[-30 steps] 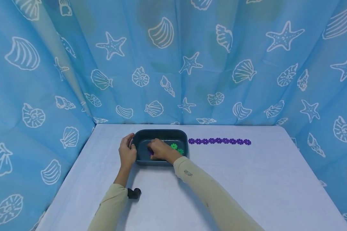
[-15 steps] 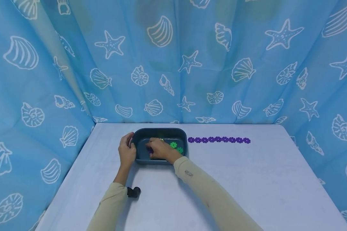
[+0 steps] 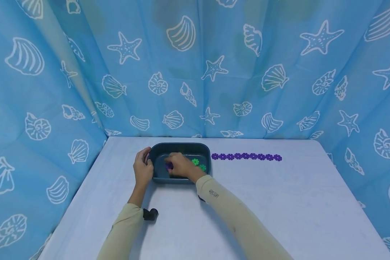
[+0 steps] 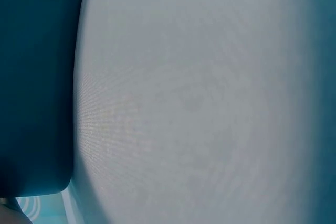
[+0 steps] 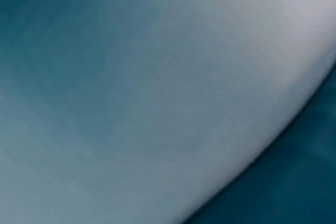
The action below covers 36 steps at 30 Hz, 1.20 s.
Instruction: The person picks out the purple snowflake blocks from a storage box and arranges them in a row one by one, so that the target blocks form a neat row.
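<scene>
In the head view a dark blue-green plastic bin [image 3: 182, 180] sits at the back of the white table. My left hand [image 3: 143, 168] grips its left end, thumb at the rim. Inside the bin, my right hand [image 3: 180, 165] pinches a purple flower-shaped plastic piece [image 3: 169, 166], partly hidden by the fingers. Right of that hand lie a bright green piece [image 3: 195, 162] and a darker green piece [image 3: 203, 167]. A row of several linked-looking purple flower pieces [image 3: 245, 156] runs right from the bin. The left wrist view shows the bin's side [image 4: 37, 87] close up.
The table [image 3: 279, 202] has a white cover. Blue curtains [image 3: 188, 72] with white shell prints stand behind it and at both sides. A small black device [image 3: 150, 214] sticks out from the left sleeve. The right wrist view is blurred, with the bin's edge [image 5: 283, 182] at lower right.
My right fingers have shifted slightly inside the bin, and more of the purple piece shows. A yellow piece glimpsed behind that hand half a second ago is hidden now. My left hand stays on the bin.
</scene>
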Tool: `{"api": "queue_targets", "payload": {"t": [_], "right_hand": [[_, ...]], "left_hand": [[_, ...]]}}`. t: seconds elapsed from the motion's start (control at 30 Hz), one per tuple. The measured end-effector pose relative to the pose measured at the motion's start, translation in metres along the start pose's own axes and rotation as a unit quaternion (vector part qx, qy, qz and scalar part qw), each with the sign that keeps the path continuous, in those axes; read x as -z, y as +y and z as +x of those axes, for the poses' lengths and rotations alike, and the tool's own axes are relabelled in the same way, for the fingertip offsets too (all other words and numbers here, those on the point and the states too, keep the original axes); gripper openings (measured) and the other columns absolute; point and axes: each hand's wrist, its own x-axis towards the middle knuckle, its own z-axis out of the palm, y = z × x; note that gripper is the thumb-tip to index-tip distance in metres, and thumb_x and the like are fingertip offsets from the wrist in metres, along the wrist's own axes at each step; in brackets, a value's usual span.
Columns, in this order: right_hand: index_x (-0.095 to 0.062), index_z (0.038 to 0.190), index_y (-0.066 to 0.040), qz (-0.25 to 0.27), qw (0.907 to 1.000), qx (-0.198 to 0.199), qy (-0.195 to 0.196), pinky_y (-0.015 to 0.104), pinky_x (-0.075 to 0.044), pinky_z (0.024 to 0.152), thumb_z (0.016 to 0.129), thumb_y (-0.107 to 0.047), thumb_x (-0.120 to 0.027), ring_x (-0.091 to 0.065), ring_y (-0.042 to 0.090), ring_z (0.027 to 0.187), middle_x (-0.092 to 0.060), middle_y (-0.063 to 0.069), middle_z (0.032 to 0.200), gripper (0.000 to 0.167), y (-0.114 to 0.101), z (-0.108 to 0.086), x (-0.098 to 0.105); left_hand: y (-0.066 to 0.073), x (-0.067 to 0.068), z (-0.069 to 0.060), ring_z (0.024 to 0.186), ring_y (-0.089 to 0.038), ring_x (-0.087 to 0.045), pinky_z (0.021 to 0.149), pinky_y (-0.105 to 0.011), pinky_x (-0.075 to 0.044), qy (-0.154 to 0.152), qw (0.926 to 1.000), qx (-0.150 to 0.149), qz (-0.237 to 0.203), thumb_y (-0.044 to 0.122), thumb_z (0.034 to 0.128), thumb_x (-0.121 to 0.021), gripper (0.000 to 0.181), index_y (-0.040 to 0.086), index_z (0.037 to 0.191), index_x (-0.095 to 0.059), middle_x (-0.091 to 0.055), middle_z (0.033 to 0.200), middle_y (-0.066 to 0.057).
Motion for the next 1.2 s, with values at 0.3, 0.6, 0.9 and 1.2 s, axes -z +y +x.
{"api": "queue_targets", "payload": {"t": [0.3, 0.6, 0.9, 1.2], "right_hand": [[-0.065, 0.126, -0.004, 0.062, 0.9965, -0.025, 0.05, 0.021, -0.055, 0.089, 0.083, -0.019, -0.075, -0.061, 0.012, 0.095, -0.067, 0.005, 0.11, 0.047, 0.017, -0.012, 0.026], [-0.064, 0.129, -0.006, 0.084, 0.9862, -0.09, 0.111, 0.032, -0.057, 0.09, 0.083, -0.015, -0.075, -0.065, 0.019, 0.101, -0.066, 0.006, 0.111, 0.048, 0.068, -0.057, 0.085], [-0.055, 0.136, -0.004, 0.083, 0.9643, -0.22, 0.122, 0.043, -0.054, 0.096, 0.086, -0.015, -0.071, -0.06, 0.03, 0.113, -0.06, 0.012, 0.121, 0.054, 0.144, -0.138, 0.128], [-0.05, 0.138, 0.001, 0.068, 0.9254, -0.356, 0.111, 0.055, -0.051, 0.096, 0.087, -0.016, -0.069, -0.053, 0.041, 0.118, -0.056, 0.021, 0.127, 0.056, 0.202, -0.23, 0.144]], "left_hand": [[0.004, 0.002, 0.002, 0.128, -0.025, -0.05, 0.11, -0.023, -0.039, 0.0, 0.9999, -0.003, 0.016, -0.019, 0.086, -0.043, 0.047, -0.004, 0.129, -0.055, -0.054, 0.129, -0.017], [0.004, 0.001, 0.002, 0.128, -0.025, -0.05, 0.109, -0.021, -0.039, -0.003, 0.9999, -0.009, 0.009, -0.019, 0.0856, -0.042, 0.047, -0.005, 0.129, -0.055, -0.053, 0.128, -0.017], [0.005, 0.004, 0.002, 0.127, -0.027, -0.051, 0.109, -0.023, -0.039, 0.002, 0.9998, -0.018, 0.01, -0.019, 0.0858, -0.043, 0.046, -0.005, 0.128, -0.055, -0.053, 0.127, -0.018], [0.003, 0.001, 0.0, 0.128, -0.025, -0.05, 0.109, -0.019, -0.039, -0.006, 0.9997, -0.016, 0.02, -0.019, 0.0863, -0.043, 0.046, -0.006, 0.129, -0.054, -0.052, 0.128, -0.019]]}}
